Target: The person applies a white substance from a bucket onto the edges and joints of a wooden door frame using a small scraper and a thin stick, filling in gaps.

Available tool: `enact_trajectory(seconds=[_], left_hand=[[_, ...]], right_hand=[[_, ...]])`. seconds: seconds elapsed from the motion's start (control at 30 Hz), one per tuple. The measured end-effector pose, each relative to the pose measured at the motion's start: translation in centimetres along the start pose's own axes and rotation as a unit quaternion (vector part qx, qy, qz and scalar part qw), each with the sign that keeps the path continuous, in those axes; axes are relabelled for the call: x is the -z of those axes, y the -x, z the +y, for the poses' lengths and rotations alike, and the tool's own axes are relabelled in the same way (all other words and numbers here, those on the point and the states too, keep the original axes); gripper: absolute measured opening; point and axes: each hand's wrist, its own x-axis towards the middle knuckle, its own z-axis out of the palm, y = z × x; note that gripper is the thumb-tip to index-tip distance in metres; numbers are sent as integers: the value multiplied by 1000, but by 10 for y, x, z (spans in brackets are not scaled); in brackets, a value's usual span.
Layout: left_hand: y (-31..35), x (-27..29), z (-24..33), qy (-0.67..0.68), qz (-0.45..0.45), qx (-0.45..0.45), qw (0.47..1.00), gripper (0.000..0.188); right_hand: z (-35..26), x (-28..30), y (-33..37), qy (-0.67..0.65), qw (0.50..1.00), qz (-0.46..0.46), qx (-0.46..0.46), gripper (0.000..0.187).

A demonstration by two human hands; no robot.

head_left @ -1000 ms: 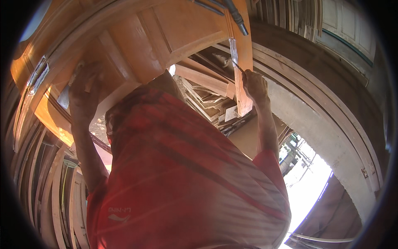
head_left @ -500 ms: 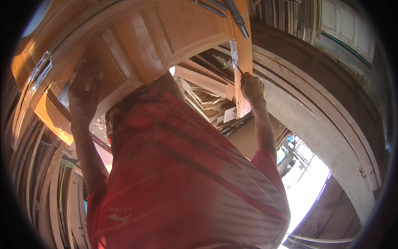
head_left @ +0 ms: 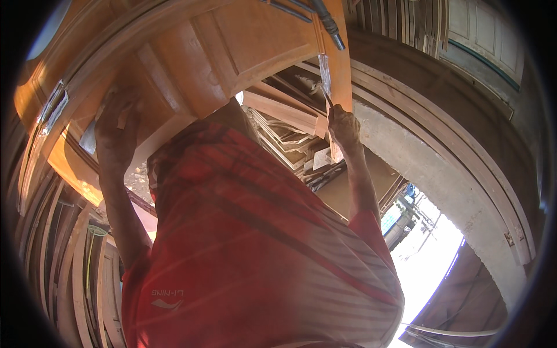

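Observation:
A varnished orange-brown wooden door [head_left: 255, 40] with raised panels lies across the top of the view. My right hand [head_left: 343, 126] is closed round a slim, dark-tipped hand tool [head_left: 329, 100] at the door's right-hand stile. The tool's tip is by a whitish, shiny patch [head_left: 325, 72] on that stile; its exact kind is too small to tell. In deep shade over the left panels, my left hand [head_left: 118, 124] has its fingers curled, and what it may hold is hidden. A pale, translucent piece [head_left: 88, 139] shows beside that hand.
A dark, rod-like tool [head_left: 329, 26] lies on the door's upper right. Another whitish patch [head_left: 53, 107] marks the left edge. Wood offcuts [head_left: 284, 110] are piled beneath. Long boards [head_left: 69, 255] stand at left, and a concrete ledge [head_left: 418, 156] with timber curves along the right.
My right hand has moved a little up and to the left along the stile, with the tool still in it. My left hand has stayed almost in place.

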Motion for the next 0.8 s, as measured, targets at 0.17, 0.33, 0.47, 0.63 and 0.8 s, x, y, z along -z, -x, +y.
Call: enact_trajectory(seconds=[0.17,0.33,0.47,0.63,0.8], left_hand=[[-3,-5,-1,39,-13,9,999,23],[-9,-5,0,18,-14,-36,999,25],[-7,-7,-1,37,-17,20,999,24],[-13,-4,4,31,-7,10,999,24],[-18,-3,7,37,-23,20,999,23]], right_hand=[[-7,5,3,0,999,-4,-36,21],[-8,-1,4,-73,996,-33,-34,18],[-8,-24,2,-54,995,-7,-78,12],[-21,-37,20,-121,990,42,-61,17],[-28,-37,-5,-189,974,121,-21,22]])
